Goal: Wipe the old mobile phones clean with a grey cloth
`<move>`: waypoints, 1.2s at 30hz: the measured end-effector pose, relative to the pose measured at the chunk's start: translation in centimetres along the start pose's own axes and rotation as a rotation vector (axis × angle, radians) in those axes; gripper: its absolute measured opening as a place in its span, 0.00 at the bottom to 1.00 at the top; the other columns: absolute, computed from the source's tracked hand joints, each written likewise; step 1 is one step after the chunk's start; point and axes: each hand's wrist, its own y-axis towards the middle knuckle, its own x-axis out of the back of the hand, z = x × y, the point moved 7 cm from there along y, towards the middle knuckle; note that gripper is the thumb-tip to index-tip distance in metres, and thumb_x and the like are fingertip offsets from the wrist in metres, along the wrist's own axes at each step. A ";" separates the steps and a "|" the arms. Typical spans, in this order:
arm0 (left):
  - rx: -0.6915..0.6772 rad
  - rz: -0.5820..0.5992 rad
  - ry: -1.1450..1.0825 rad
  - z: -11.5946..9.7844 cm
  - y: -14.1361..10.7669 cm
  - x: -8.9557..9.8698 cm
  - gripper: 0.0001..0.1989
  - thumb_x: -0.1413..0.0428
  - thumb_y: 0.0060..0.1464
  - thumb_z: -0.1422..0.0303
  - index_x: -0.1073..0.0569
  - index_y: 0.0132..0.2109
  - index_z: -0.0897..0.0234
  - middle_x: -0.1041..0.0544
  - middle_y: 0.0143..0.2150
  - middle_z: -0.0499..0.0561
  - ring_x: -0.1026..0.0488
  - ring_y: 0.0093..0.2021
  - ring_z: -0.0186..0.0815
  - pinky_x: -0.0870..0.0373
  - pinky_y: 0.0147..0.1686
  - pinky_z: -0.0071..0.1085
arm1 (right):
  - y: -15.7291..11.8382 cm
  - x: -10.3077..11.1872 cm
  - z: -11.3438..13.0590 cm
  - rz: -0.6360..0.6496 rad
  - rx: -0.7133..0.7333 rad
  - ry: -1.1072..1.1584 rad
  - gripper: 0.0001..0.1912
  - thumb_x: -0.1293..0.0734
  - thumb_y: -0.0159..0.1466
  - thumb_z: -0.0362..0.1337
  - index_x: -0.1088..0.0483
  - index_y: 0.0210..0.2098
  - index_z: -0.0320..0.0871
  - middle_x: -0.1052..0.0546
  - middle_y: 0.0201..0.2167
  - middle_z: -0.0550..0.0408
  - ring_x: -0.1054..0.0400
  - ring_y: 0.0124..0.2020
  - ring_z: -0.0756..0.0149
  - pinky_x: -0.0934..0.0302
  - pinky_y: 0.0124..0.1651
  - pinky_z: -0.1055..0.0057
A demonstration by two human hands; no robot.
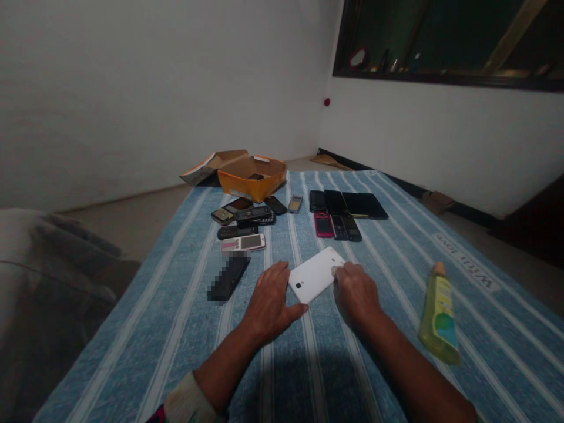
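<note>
A white smartphone (315, 277) lies back side up at a slant on the striped blue cloth (185, 346). My left hand (272, 302) is around its left end, thumb along the near edge and fingers at the far side. At the phone's right end, the closed fingers of my right hand (356, 291) press on its back, over a small pale patch; whether they pinch anything is hidden. A black phone (230, 277), partly pixelated, rests left of my left hand. Beyond it lie a white-and-pink phone (244, 242) and several dark phones (253, 214).
An open orange box (253, 183) stands at the far left with a dark item inside. Right of centre are a pink phone (324, 225) and several black phones (348, 202) in rows. A yellow-green bottle (439, 320) lies at the right. Walls stand behind.
</note>
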 end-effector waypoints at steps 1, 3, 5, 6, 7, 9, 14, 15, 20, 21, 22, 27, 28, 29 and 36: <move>-0.001 -0.006 -0.002 0.0 0.0 0.0 0.29 0.36 0.42 0.61 0.32 0.52 0.67 0.33 0.62 0.67 0.38 0.63 0.59 0.39 0.60 0.57 | 0.0 0.0 0.1 -0.005 0.002 -0.004 0.09 0.39 0.67 0.28 0.26 0.38 0.39 0.24 0.37 0.47 0.32 0.40 0.58 0.44 0.37 0.67; -0.003 -0.015 -0.001 0.1 0.0 -0.1 0.29 0.36 0.42 0.61 0.31 0.51 0.67 0.33 0.62 0.67 0.37 0.63 0.59 0.39 0.60 0.57 | -0.4 0.1 1.2 -0.029 0.041 -0.002 0.10 0.39 0.66 0.27 0.26 0.38 0.38 0.24 0.36 0.47 0.32 0.39 0.58 0.44 0.37 0.66; -0.010 -0.023 0.008 0.2 0.0 -0.2 0.29 0.36 0.42 0.60 0.31 0.51 0.67 0.32 0.62 0.67 0.37 0.63 0.59 0.40 0.60 0.56 | -1.2 0.2 3.0 -0.063 0.110 0.009 0.09 0.39 0.65 0.25 0.27 0.37 0.38 0.25 0.35 0.46 0.33 0.37 0.58 0.44 0.36 0.65; -0.013 -0.028 0.014 0.2 0.0 -0.3 0.29 0.36 0.42 0.60 0.31 0.51 0.67 0.32 0.61 0.67 0.38 0.63 0.59 0.40 0.61 0.56 | -1.6 0.2 4.0 -0.080 0.149 0.016 0.09 0.39 0.65 0.24 0.28 0.37 0.38 0.25 0.34 0.46 0.33 0.36 0.59 0.44 0.36 0.65; -0.017 -0.035 0.020 0.3 0.0 -0.3 0.29 0.37 0.42 0.59 0.31 0.51 0.67 0.32 0.61 0.67 0.37 0.63 0.58 0.40 0.61 0.56 | -2.1 0.3 4.9 -0.098 0.186 0.023 0.08 0.38 0.64 0.24 0.28 0.36 0.37 0.26 0.33 0.46 0.34 0.35 0.59 0.44 0.35 0.65; -0.025 -0.052 0.027 0.4 0.0 -0.4 0.28 0.38 0.43 0.59 0.31 0.51 0.67 0.32 0.61 0.67 0.36 0.63 0.58 0.40 0.61 0.55 | -2.9 0.3 6.6 -0.118 0.261 0.045 0.07 0.38 0.64 0.24 0.29 0.34 0.37 0.27 0.31 0.47 0.35 0.34 0.60 0.44 0.34 0.65; -0.032 -0.060 0.031 0.4 0.0 -0.3 0.27 0.40 0.45 0.59 0.32 0.52 0.67 0.31 0.61 0.67 0.35 0.62 0.57 0.39 0.60 0.55 | -3.6 0.7 7.8 -0.070 0.370 0.106 0.06 0.35 0.61 0.24 0.30 0.32 0.40 0.27 0.30 0.50 0.36 0.33 0.61 0.45 0.32 0.66; -0.031 -0.060 0.032 0.4 0.0 -0.2 0.27 0.40 0.46 0.59 0.31 0.52 0.67 0.31 0.61 0.67 0.35 0.62 0.57 0.38 0.60 0.55 | -3.5 1.0 7.7 -0.068 0.374 0.118 0.06 0.35 0.60 0.25 0.29 0.32 0.40 0.27 0.31 0.51 0.36 0.34 0.60 0.45 0.33 0.66; -0.064 -0.060 0.029 0.3 -0.2 -0.2 0.25 0.43 0.47 0.63 0.32 0.53 0.67 0.32 0.61 0.67 0.35 0.62 0.57 0.38 0.60 0.56 | -1.6 2.5 8.2 -0.153 0.375 0.148 0.04 0.35 0.64 0.29 0.28 0.36 0.41 0.27 0.34 0.50 0.37 0.36 0.59 0.45 0.35 0.65; -0.068 -0.063 0.026 0.4 -0.3 -0.2 0.26 0.43 0.47 0.63 0.32 0.54 0.67 0.32 0.62 0.67 0.36 0.62 0.57 0.38 0.60 0.56 | -1.2 2.5 8.5 -0.156 0.388 0.147 0.05 0.36 0.64 0.28 0.28 0.37 0.40 0.27 0.34 0.50 0.37 0.36 0.59 0.45 0.36 0.65; -0.069 -0.067 0.021 0.4 -0.4 -0.3 0.27 0.43 0.47 0.63 0.33 0.55 0.67 0.32 0.62 0.67 0.36 0.62 0.56 0.38 0.60 0.56 | -0.8 2.3 8.9 -0.151 0.406 0.145 0.05 0.36 0.64 0.28 0.28 0.37 0.40 0.27 0.34 0.50 0.37 0.36 0.60 0.44 0.36 0.65; -0.055 -0.067 0.003 0.7 -0.4 -0.5 0.28 0.42 0.45 0.64 0.33 0.55 0.68 0.31 0.61 0.67 0.35 0.62 0.55 0.38 0.61 0.54 | 0.1 1.5 9.7 -0.124 0.537 0.136 0.06 0.37 0.65 0.27 0.28 0.38 0.37 0.28 0.35 0.49 0.38 0.37 0.60 0.44 0.37 0.65; -0.052 -0.064 0.000 0.7 -0.4 -0.5 0.28 0.41 0.45 0.64 0.33 0.54 0.68 0.31 0.61 0.67 0.35 0.62 0.55 0.38 0.61 0.54 | 0.2 1.4 9.6 -0.125 0.557 0.130 0.06 0.37 0.65 0.27 0.28 0.38 0.37 0.28 0.35 0.49 0.38 0.37 0.60 0.44 0.37 0.64; -0.047 -0.062 -0.003 0.7 -0.4 -0.5 0.29 0.41 0.45 0.63 0.33 0.54 0.68 0.31 0.61 0.67 0.36 0.62 0.56 0.38 0.61 0.54 | 0.3 1.3 9.4 -0.128 0.571 0.122 0.06 0.37 0.66 0.27 0.28 0.38 0.37 0.28 0.35 0.49 0.39 0.37 0.59 0.44 0.37 0.64; 0.000 -0.020 -0.012 0.5 -0.2 -0.2 0.32 0.36 0.42 0.58 0.32 0.54 0.67 0.33 0.62 0.68 0.37 0.63 0.59 0.39 0.60 0.57 | 2.0 0.9 7.9 -0.106 0.530 0.100 0.05 0.36 0.65 0.28 0.27 0.36 0.37 0.28 0.34 0.49 0.38 0.38 0.59 0.45 0.37 0.64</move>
